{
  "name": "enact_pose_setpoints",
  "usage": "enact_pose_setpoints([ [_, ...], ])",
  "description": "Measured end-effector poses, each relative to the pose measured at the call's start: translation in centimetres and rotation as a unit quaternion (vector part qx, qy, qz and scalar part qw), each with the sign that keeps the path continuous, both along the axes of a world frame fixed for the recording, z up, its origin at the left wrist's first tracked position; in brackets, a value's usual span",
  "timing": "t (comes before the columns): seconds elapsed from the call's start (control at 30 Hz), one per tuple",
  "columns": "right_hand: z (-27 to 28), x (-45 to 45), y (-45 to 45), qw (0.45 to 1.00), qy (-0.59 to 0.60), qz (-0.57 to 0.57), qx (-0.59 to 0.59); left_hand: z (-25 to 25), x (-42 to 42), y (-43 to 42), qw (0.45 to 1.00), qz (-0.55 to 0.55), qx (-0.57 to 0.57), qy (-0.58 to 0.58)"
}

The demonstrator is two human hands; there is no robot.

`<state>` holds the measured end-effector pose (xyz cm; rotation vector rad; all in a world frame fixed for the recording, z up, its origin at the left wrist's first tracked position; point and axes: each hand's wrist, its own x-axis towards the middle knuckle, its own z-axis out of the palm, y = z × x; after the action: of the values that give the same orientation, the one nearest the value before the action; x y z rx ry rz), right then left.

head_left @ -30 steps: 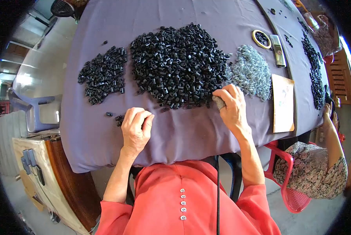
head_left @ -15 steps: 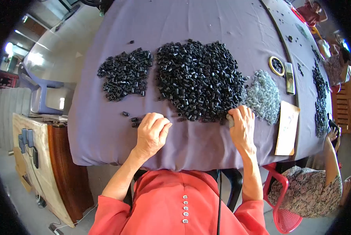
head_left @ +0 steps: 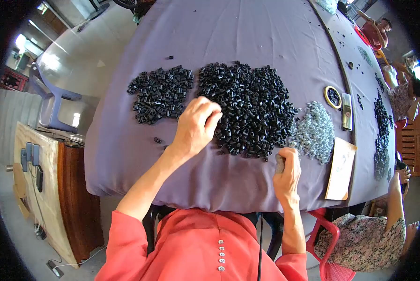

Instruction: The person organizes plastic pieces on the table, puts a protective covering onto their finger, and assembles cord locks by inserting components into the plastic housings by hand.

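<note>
My left hand [head_left: 198,124] is over the near left edge of a large pile of small black plastic cylindrical pieces [head_left: 247,103]. Its fingers are pinched together, and whatever they hold is hidden. To its left lies a smaller pile of similar black pieces [head_left: 160,93], with a loose black piece [head_left: 157,140] nearer me. My right hand [head_left: 287,173] is curled closed just in front of the large pile, close to a heap of small clear, silvery pieces [head_left: 315,133]. Something grey shows at its thumb side; whether it is worn or held is unclear.
A purple-grey cloth [head_left: 210,178] covers the table. To the right are a cardboard sheet [head_left: 341,168], a tape roll [head_left: 332,97] and a flat clear-topped box [head_left: 346,112]. Other people sit along the right side; one person's hand [head_left: 402,175] is near more black pieces [head_left: 382,126].
My left hand has moved forward and right, from the loose pieces to the large pile's edge. My right hand has drawn back slightly towards me. The camera view has shifted a little.
</note>
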<state>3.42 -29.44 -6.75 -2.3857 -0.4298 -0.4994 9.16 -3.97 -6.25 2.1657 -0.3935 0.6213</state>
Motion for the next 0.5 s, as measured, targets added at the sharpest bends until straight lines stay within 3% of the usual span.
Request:
enact_pose_setpoints([
  [0.13,-0.5,-2.3,1.5,0.994,0.052,0.024,0.094,-0.2,4.3,-1.0,1.0,0.017,0.021,-0.013],
  [0.37,-2.1,-3.7,2.2,0.989,0.082,0.032,0.122,-1.0,7.1,-2.8,0.987,0.103,0.096,0.079],
  [0.5,-2.4,-3.2,2.2,0.985,0.09,0.027,0.142,-1.2,7.2,-2.8,0.985,0.083,0.114,0.104],
])
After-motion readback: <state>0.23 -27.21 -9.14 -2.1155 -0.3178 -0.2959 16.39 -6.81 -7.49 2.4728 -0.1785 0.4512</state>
